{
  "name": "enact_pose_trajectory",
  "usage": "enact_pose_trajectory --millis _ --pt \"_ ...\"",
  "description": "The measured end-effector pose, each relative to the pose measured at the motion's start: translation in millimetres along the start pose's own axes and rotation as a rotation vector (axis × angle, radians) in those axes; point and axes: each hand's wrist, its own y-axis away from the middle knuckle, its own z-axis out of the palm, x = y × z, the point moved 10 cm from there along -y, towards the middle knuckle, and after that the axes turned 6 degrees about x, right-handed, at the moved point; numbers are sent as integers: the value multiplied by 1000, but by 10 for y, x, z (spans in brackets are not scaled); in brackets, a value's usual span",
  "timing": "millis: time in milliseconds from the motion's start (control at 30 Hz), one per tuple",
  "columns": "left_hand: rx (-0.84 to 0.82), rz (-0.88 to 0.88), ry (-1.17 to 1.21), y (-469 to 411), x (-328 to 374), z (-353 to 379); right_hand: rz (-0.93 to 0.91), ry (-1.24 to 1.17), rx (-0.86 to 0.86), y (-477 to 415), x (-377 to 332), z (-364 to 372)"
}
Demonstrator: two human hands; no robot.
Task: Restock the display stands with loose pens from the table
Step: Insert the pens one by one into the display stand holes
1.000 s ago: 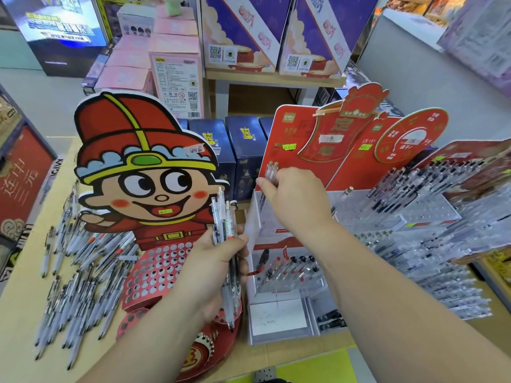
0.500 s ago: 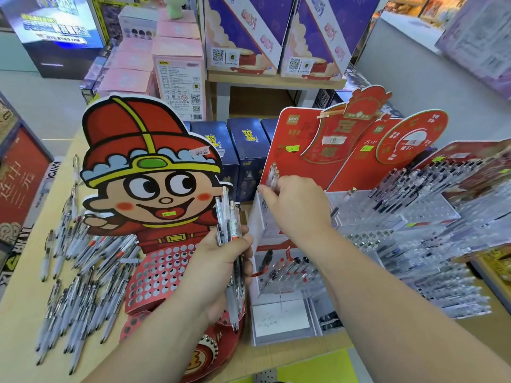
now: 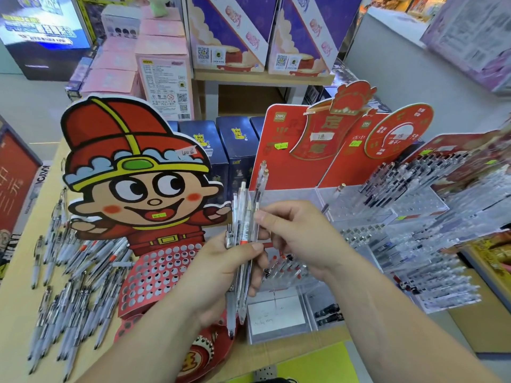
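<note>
My left hand [image 3: 221, 272] grips a bunch of clear pens [image 3: 242, 244], held upright in front of me. My right hand [image 3: 298, 239] meets it from the right and pinches two of those pens [image 3: 260, 189], whose tops stick up above the rest. Behind the hands stands a clear acrylic pen stand [image 3: 279, 275] with a red backboard [image 3: 276, 150], holding a few pens in its lower rows. To the left is a red cartoon-figure stand [image 3: 160, 275] whose hole grid is bare. Many loose pens [image 3: 69, 286] lie on the table at the left.
More clear tiered stands [image 3: 414, 244], packed with pens, fill the right side. Dark blue boxes [image 3: 235, 145] stand behind the displays, and pink boxes [image 3: 163, 67] and purple cartons [image 3: 229, 31] sit farther back. The wooden table's front edge [image 3: 276, 357] is just below my arms.
My right hand has come back from the rear of the clear stand to my left hand, still holding two pens. The left hand has stayed put.
</note>
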Motion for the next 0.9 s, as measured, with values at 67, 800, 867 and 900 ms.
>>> enact_pose_trajectory --millis 67,800,867,900 --pt "-22 -11 8 -1 8 43 49 -68 -7 17 49 -35" --pt "301 -23 -21 -41 -195 -454 -556 335 343 -20 -590 -409" --pt "291 -18 -11 -31 -189 -434 -552 428 320 -65 -556 -336" --pt "284 -18 -6 -24 -187 -421 -559 475 324 -81 -542 -304"
